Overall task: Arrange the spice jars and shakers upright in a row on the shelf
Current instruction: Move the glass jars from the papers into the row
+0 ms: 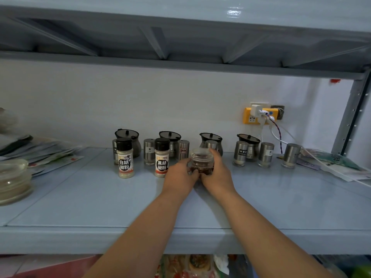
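**Clear jar gripped on the shelf**

Where both hands meet at mid-shelf: clear jar (pixel 202 161), upright, dark contents in the lower half, base on the pale blue shelf (pixel 100 197). Left hand (pixel 180 177) wrapped around the jar's left side, right hand (pixel 217 174) around its right, fingers curled against the glass. Just left: black pepper bottle (pixel 161 157), upright, black cap; farther left, white pepper bottle (pixel 125 157), same build. Behind, steel shakers (pixel 266 154) and lidded steel pots (pixel 248 141) standing in a loose row near the wall. Far right, yellow power strip (pixel 249 116) with cables. Far left, stacked clear containers (pixel 14 181) beside flat packets (pixel 50 155).
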